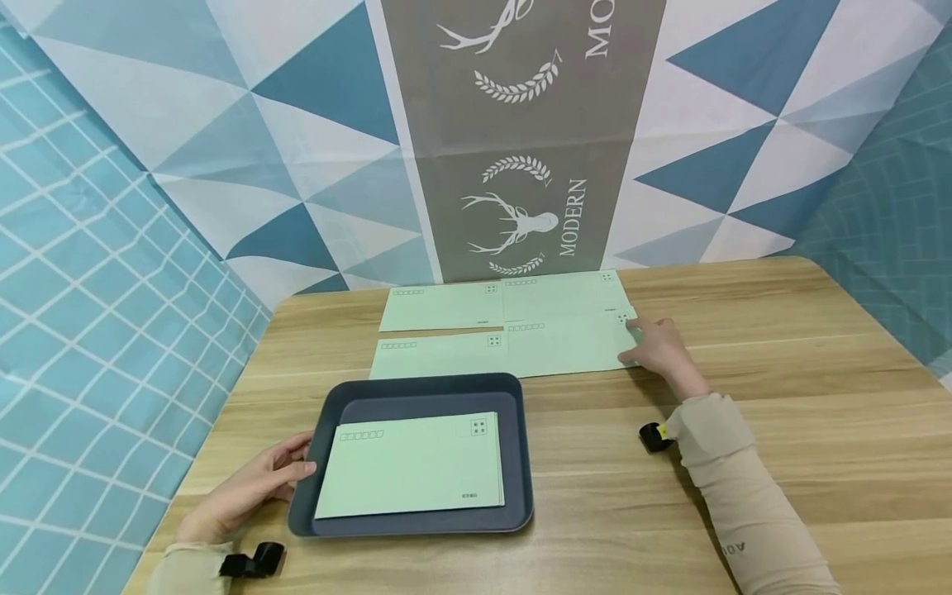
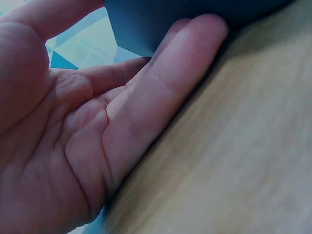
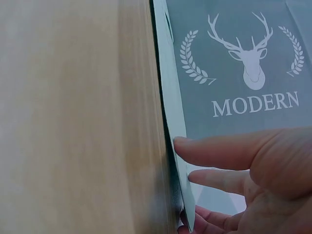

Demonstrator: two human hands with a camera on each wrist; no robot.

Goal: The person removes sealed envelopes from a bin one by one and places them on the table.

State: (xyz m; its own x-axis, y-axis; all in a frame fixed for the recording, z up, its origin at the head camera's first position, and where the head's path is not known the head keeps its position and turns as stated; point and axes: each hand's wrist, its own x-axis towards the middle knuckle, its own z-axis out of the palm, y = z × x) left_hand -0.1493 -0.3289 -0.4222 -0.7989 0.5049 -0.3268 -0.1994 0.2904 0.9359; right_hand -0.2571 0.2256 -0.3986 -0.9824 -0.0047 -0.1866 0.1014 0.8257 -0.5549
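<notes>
A dark blue-grey tray holds a small stack of pale green envelopes. My left hand grips the tray's left side, thumb on the rim; in the left wrist view its fingers bear on the tray's outer wall. Farther back, my right hand holds the right end of the front right envelope. In the right wrist view the thumb lies on top of that envelope, and other fingertips curl under its slightly raised edge.
Beside and behind the held envelope lie a front left envelope, a back left envelope and a back right envelope. The tray's far edge overlaps the front left one in view. A patterned cloth hangs behind the wooden table.
</notes>
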